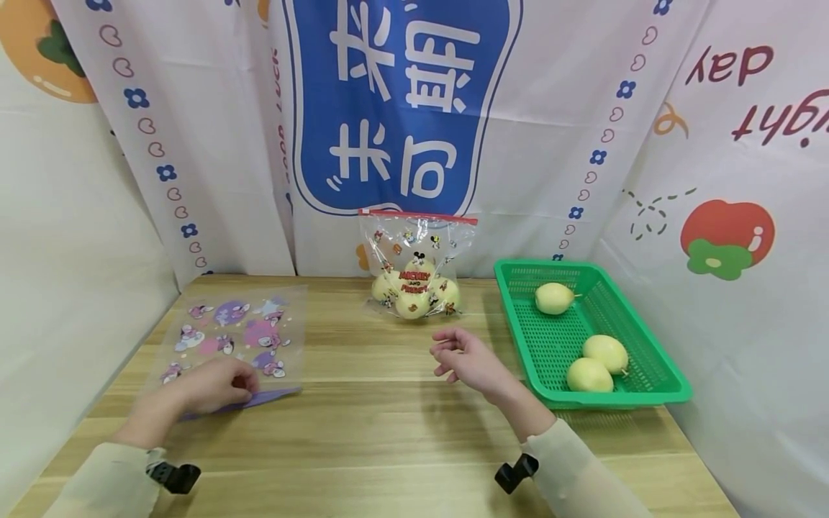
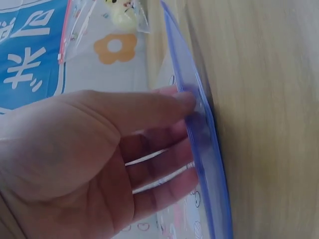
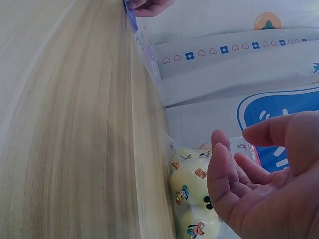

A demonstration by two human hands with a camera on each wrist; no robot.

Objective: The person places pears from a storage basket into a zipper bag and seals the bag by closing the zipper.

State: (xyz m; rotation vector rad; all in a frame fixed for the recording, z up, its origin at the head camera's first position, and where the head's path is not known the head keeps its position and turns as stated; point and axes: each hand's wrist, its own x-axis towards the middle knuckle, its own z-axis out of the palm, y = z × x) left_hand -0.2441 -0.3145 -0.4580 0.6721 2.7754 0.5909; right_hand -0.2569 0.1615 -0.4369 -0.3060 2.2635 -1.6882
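On the left of the table lies a flat clear zip bag (image 1: 242, 334) with pink and purple cartoon prints. My left hand (image 1: 216, 385) pinches its purple zip edge (image 2: 212, 164) between thumb and fingers, lifting that edge a little in the left wrist view. My right hand (image 1: 469, 360) hovers over the middle right of the table, fingers loosely bent and holding nothing. Beyond it stands a clear bag with a red zip (image 1: 417, 266), filled with several pale yellow pears (image 1: 412, 306). That filled bag also shows behind the right hand in the right wrist view.
A green plastic basket (image 1: 518, 345) stands at the right, with a pear (image 1: 553, 298) at its back and two more pears (image 1: 589, 375) near its front. White printed cloth (image 1: 550, 144) hangs behind the wooden table (image 1: 363, 446) and along both sides.
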